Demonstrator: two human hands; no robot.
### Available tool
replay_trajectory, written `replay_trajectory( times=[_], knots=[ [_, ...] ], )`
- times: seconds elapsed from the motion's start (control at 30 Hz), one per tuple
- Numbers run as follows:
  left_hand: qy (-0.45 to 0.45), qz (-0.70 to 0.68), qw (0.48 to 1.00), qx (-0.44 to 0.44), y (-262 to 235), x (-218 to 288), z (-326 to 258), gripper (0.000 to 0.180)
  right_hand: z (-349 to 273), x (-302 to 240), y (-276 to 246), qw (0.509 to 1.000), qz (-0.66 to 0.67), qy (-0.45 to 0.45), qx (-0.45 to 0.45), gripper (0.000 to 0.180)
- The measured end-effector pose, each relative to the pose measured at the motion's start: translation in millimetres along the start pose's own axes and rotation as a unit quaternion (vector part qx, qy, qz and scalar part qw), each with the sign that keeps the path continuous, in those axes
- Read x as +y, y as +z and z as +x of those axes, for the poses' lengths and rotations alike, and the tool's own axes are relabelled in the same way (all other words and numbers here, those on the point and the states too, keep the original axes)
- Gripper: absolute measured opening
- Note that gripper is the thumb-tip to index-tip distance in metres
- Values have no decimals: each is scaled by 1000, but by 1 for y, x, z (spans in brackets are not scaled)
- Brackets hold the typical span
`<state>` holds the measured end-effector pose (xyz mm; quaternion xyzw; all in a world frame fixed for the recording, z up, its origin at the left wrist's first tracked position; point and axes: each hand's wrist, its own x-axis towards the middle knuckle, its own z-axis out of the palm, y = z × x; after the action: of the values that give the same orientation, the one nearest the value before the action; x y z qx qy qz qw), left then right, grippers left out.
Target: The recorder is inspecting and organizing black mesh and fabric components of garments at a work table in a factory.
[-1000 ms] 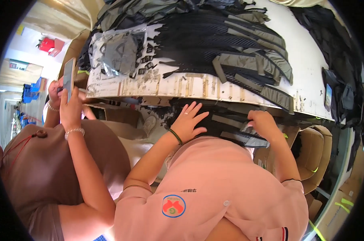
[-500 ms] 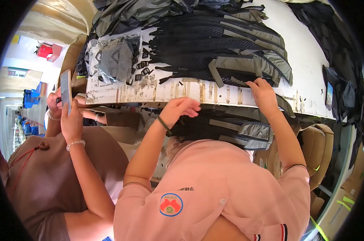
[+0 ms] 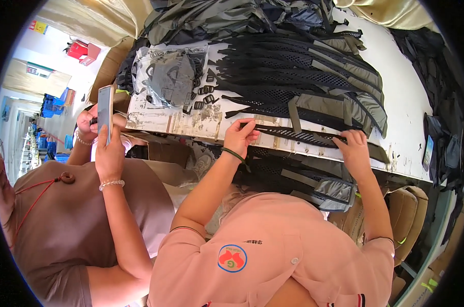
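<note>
A black mesh shoulder strap with a grey-green end (image 3: 293, 136) stretches along the front edge of the table. My left hand (image 3: 239, 137) is closed, pinching its narrow left end between thumb and fingers. Toward the wider end, my right hand (image 3: 354, 148) grips the strap's near edge, fingers bent over it. Just beyond lies a fanned pile of similar black and grey-green straps (image 3: 273, 77), their thin tails to the left. Several small black buckles (image 3: 205, 97) sit left of those tails, beside a clear plastic bag of dark parts (image 3: 170, 77).
Dark fabric (image 3: 232, 23) is heaped at the back of the white table (image 3: 403, 97). More black pieces hang at the right edge. Further straps (image 3: 293, 176) rest below the table edge, near cardboard boxes (image 3: 406, 210). To my left, another person holds a phone (image 3: 105, 110).
One strap now lies apart from the pile, nearer the table's front edge. My left hand, empty before, has closed on its narrow end. The view has shifted slightly.
</note>
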<state>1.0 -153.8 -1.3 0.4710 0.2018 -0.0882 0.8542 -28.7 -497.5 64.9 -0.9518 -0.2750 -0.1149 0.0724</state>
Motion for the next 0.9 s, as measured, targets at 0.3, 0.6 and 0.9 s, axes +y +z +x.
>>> replay_trajectory(
  times=[0.3,0.6,0.9],
  knots=[
    [136,113,983,-41,10,-4,-2,18,120,-113,62,869,490,51,-49,43],
    [314,510,794,98,-64,63,47,19,126,-114,98,890,453,32,-38,18],
    [186,776,596,94,-70,117,89,26,142,-111,103,911,406,26,-65,16]
  ],
)
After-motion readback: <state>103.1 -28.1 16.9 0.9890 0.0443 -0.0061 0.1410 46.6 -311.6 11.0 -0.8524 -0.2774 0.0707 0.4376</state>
